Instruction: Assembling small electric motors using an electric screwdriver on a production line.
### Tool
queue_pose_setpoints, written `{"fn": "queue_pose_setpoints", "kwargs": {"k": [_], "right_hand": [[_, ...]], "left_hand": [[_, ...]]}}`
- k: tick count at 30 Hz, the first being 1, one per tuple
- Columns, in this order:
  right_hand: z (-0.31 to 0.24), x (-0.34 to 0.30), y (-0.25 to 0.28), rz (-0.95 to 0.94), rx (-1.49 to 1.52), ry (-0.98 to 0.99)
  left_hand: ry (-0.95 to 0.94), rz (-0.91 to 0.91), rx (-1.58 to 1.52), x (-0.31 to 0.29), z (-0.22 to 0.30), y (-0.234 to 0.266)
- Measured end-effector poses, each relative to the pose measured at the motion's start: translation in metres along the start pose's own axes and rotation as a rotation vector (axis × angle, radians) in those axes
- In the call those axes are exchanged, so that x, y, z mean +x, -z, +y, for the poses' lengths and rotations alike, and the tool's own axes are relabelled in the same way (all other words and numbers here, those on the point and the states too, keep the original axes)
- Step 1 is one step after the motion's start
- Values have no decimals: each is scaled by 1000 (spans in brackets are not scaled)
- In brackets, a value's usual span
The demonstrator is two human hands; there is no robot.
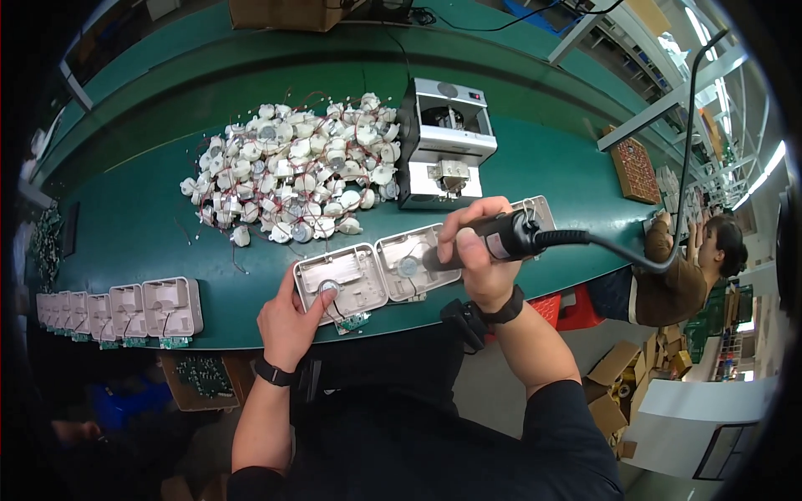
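My left hand (286,327) grips the left edge of an open white plastic housing (361,280), its thumb pressed on a round metal-faced part (327,287) inside. A green circuit board (354,322) hangs at that housing's near edge. My right hand (489,280) is wrapped round a black electric screwdriver (505,234), whose thick cable (622,247) runs off to the right and up. The tool's blurred front end points left, over a second white housing (401,280) with a round part inside. Its tip cannot be made out. Another white housing (541,213) shows partly behind my right hand.
A large heap of white motor-like parts with red wires (292,167) covers the back of the green table (242,288). Right of it stands a grey-and-black bench machine (451,142). Several white housings (171,305) line the left front edge. A co-worker (693,271) sits at far right.
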State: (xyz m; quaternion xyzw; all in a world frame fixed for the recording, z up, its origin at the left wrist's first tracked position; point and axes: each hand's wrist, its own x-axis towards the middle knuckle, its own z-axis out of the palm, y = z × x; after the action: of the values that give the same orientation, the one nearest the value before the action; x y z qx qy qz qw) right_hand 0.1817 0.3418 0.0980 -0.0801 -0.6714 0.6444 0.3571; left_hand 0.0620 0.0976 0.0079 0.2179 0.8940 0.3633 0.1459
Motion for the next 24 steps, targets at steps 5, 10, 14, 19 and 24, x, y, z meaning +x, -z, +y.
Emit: {"fn": "queue_pose_setpoints", "kwargs": {"k": [5,10,14,19,24], "right_hand": [[-33,46,20,95,53,292],[-24,97,32,131,-66,317],[-19,96,32,128,-99,227],[-35,34,17,40,157,81],[-23,0,8,-35,92,81]], "left_hand": [[21,-15,-1,-3,7,1],[-6,-75,16,1,25,-12],[-35,-95,61,7,33,-23],[-24,-78,88,4,28,-21],[-79,-86,84,8,31,-24]]}}
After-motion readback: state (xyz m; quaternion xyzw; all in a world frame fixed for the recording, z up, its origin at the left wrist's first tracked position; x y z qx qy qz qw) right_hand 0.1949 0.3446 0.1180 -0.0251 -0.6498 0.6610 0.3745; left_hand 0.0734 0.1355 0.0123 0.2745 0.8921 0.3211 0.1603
